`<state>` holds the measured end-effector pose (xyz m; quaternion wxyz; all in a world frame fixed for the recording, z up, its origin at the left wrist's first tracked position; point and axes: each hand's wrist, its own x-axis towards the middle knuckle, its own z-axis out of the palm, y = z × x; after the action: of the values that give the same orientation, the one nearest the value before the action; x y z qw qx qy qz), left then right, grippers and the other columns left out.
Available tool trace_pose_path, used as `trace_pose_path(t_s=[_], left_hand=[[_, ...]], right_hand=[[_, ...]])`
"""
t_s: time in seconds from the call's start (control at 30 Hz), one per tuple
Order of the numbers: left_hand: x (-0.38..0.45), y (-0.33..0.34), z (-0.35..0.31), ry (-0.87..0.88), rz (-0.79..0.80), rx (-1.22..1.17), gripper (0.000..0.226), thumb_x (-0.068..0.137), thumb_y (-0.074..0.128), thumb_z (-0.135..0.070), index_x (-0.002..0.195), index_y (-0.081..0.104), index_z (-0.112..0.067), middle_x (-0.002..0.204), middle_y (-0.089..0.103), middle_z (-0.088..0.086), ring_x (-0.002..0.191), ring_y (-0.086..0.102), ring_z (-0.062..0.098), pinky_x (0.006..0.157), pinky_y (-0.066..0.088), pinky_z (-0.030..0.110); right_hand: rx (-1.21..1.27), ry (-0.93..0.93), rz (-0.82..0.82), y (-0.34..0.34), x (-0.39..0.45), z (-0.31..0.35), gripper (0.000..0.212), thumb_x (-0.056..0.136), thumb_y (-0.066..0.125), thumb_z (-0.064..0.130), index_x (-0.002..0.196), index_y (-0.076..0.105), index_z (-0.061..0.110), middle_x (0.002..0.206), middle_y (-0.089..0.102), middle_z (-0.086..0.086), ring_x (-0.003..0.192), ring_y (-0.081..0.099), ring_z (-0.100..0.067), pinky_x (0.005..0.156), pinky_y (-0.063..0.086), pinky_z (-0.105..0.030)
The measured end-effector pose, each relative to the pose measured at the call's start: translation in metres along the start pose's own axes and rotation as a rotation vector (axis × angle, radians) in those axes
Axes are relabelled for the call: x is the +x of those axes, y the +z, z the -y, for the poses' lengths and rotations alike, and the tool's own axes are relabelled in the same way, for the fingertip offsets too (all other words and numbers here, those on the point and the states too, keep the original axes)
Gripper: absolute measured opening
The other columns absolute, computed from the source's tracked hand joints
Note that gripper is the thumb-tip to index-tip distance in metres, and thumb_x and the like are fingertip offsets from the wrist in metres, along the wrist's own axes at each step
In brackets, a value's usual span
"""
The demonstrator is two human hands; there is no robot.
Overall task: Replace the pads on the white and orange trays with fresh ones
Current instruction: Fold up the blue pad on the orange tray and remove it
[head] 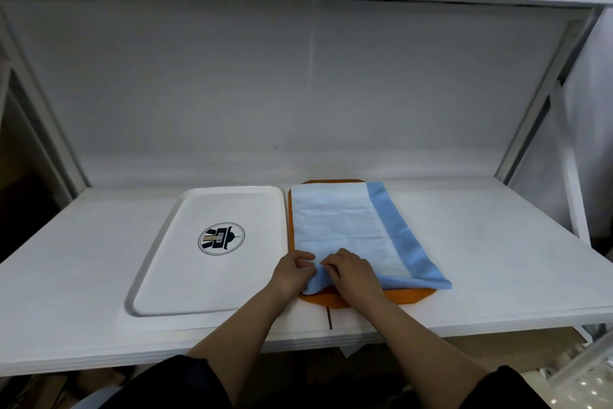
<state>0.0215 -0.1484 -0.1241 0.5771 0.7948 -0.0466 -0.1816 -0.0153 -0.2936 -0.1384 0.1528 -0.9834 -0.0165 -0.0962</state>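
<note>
Blue pad covers orange tray; white tray bare beside it.

We see soft, even indoor light, a bright white table with mild sheen, faint shadows, dim left edge, wide-angle bending at the borders, slight overall softness

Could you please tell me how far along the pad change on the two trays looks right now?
The white tray lies bare, so its old pad looks removed. Both hands, left and right, pinch the near edge of the blue pad on the orange tray. A fresh pad for the white tray remains.
</note>
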Motion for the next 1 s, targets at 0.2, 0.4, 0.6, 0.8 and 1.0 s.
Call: trace_pose_path(t_s=[0.2,0.4,0.6,0.8,1.0], left_hand=[[0.004,-0.001,-0.01,-0.009,-0.062,0.004,0.013,0.087,0.059,-0.002,0.097,0.065,-0.008,0.101,0.064,0.014,0.09,0.059,0.02,0.069,0.049,0.021],[0.0,-0.003,-0.022,-0.049,-0.093,-0.243,0.012,0.086,0.062,0.001,0.095,0.064,-0.005,0.093,0.063,0.012,0.08,0.059,0.019,0.061,0.049,0.016],[-0.002,-0.01,-0.013,0.33,-0.029,0.363,0.038,0.082,0.053,-0.002,0.119,0.055,-0.013,0.118,0.06,0.006,0.109,0.055,0.019,0.087,0.042,0.024],[-0.011,0.0,-0.019,0.575,-0.202,1.129,0.05,0.086,0.053,-0.04,0.134,0.046,-0.029,0.131,0.051,-0.008,0.124,0.039,0.017,0.093,0.029,0.032],[-0.01,0.004,-0.021,0.79,-0.293,1.261,0.027,0.075,0.049,-0.03,0.053,0.065,-0.024,0.048,0.058,-0.005,0.048,0.056,0.014,0.051,0.036,0.024]], right_hand=[[0.032,-0.032,-0.006,-0.007,-0.009,-0.002,0.035,0.098,0.04,0.038,0.129,0.05,0.025,0.123,0.056,0.003,0.11,0.051,-0.013,0.094,0.034,-0.027],[-0.174,-0.048,0.061,-0.008,-0.014,-0.001,0.058,0.091,0.048,0.045,0.142,0.032,0.024,0.133,0.049,0.003,0.118,0.048,-0.016,0.101,0.032,-0.031],[-0.272,-0.032,-0.281,-0.009,-0.003,0.004,0.013,0.062,0.074,0.017,0.071,0.067,0.022,0.058,0.06,0.003,0.048,0.057,-0.012,0.046,0.041,-0.025],[-0.366,-0.142,-0.287,-0.017,-0.008,0.004,0.02,0.061,0.084,0.024,0.064,0.065,0.021,0.055,0.058,0.005,0.045,0.054,-0.011,0.044,0.039,-0.022],[-0.347,-0.155,-0.248,-0.021,-0.022,-0.013,0.026,0.055,0.085,0.019,0.059,0.059,0.023,0.046,0.052,0.005,0.038,0.048,-0.011,0.041,0.035,-0.022]])
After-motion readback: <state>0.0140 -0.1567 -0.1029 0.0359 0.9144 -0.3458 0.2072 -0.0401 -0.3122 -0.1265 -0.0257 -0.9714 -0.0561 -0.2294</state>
